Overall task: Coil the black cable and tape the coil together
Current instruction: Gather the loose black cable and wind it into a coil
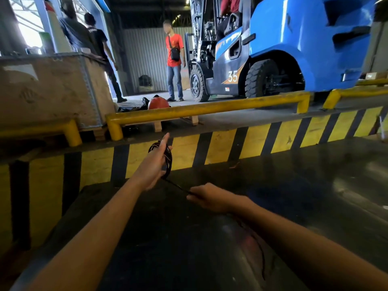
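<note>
The cable (168, 159) is black with thin pale streaks along its loops. The dock edge (258, 141) carries diagonal yellow and black stripes. The guard rail (201, 111) is yellow with scuffed dark patches. The forklift (294, 43) is blue, with a dark lower panel bearing an orange flash and the pale numeral 35; its tyres are black. One bystander's shirt (174, 49) is red above blue jeans. The helmet (158, 102) is orange-red. The crate (48, 89) is tan.
</note>
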Action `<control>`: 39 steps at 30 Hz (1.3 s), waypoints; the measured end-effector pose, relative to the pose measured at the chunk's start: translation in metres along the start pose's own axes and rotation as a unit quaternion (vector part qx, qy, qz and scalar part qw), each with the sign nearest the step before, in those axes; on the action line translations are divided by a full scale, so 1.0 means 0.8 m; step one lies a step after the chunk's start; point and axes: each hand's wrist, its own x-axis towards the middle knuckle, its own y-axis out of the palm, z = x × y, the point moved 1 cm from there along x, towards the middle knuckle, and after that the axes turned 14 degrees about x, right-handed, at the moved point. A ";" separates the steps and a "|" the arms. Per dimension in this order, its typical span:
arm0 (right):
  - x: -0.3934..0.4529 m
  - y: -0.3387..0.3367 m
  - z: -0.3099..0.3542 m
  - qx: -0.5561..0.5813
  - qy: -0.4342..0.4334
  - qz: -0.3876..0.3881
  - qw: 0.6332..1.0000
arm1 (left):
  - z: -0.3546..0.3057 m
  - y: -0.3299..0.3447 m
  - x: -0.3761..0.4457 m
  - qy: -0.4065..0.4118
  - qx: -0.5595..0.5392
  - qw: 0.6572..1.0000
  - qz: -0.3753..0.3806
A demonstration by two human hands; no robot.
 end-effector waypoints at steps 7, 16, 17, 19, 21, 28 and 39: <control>-0.011 -0.122 -0.005 -0.080 -0.050 -0.111 0.989 | 0.061 0.004 -0.018 -0.138 0.363 0.897 0.210; -0.015 -0.039 -0.025 -0.055 0.001 -0.137 0.989 | -0.032 0.053 -0.025 -0.015 -0.216 0.924 0.315; -0.019 -0.008 -0.023 -0.048 0.014 -0.090 0.995 | -0.038 0.052 -0.018 -0.003 -0.273 0.928 0.253; -0.026 0.034 -0.015 -0.034 0.015 -0.026 0.999 | -0.033 0.050 -0.005 -0.003 -0.290 0.947 0.136; -0.026 0.028 -0.007 -0.042 0.002 0.014 0.999 | -0.013 0.048 -0.002 -0.024 -0.181 0.981 0.064; -0.013 -0.102 -0.012 -0.132 -0.027 -0.043 0.990 | 0.050 0.042 -0.019 -0.187 0.233 0.925 0.234; 0.004 0.002 -0.036 0.012 -0.024 -0.086 0.996 | 0.007 0.064 -0.019 -0.117 -0.293 0.917 0.243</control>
